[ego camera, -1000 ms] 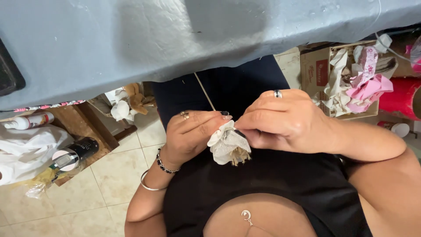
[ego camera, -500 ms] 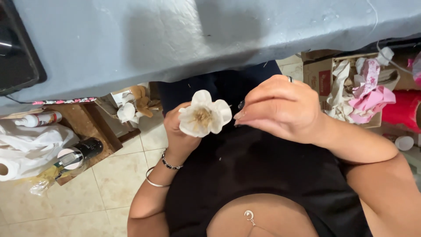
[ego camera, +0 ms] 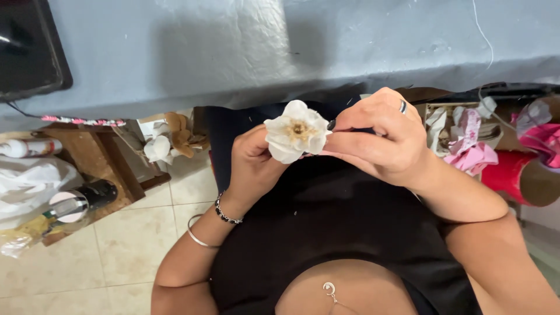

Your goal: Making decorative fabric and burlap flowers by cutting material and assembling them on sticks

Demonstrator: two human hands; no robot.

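Observation:
A white handmade flower [ego camera: 296, 132] with a tan centre faces up at me, just below the edge of the grey-blue table [ego camera: 280, 52]. My left hand [ego camera: 252, 163] grips it from underneath, fingers curled around its base. My right hand [ego camera: 379, 137], wearing a ring, pinches the flower's right-side petals with thumb and fingertips. Both hands hover over my lap in dark clothing. Whatever stem the flower has is hidden behind my left hand.
A dark tray [ego camera: 29, 52] sits on the table's left corner. On the left, a wooden shelf [ego camera: 87, 157] holds white bags, bottles and more flowers [ego camera: 166, 143]. At the right stands a cardboard box [ego camera: 466, 140] of white and pink scraps beside a red roll [ego camera: 516, 178]. Below is tiled floor.
The flower went from a crumpled, downward-pointing bundle to an opened bloom turned up toward me. Both hands rose closer to the table edge, and the right hand shifted onto the petals.

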